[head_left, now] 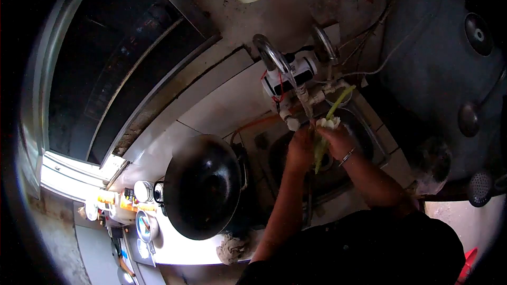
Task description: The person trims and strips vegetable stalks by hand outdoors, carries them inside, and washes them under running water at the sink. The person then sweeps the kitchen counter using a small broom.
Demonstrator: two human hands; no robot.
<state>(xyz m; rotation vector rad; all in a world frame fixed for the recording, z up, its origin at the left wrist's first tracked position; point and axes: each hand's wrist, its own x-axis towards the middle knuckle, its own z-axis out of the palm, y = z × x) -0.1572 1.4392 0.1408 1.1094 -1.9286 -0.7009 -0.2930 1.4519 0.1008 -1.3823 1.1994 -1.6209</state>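
Over the dark sink [364,126], both hands are close together just below a chrome faucet [270,53]. A yellow-green vegetable stalk [334,106] with a whitish part runs between them, one end pointing up toward the taps and the other hanging down. My right hand [338,140], with a band on its wrist, is closed around the stalk near the whitish part. My left hand [300,148] is closed against the stalk's left side; its fingertips are partly hidden. The vegetable's exact kind is unclear in the dim light.
Left of the sink, a large black wok [203,187] stands on the counter, with a crumpled cloth [232,248] below it. Jars [143,191] and a bowl [146,225] stand farther left. A skimmer [479,189] and a ladle [469,119] hang at right.
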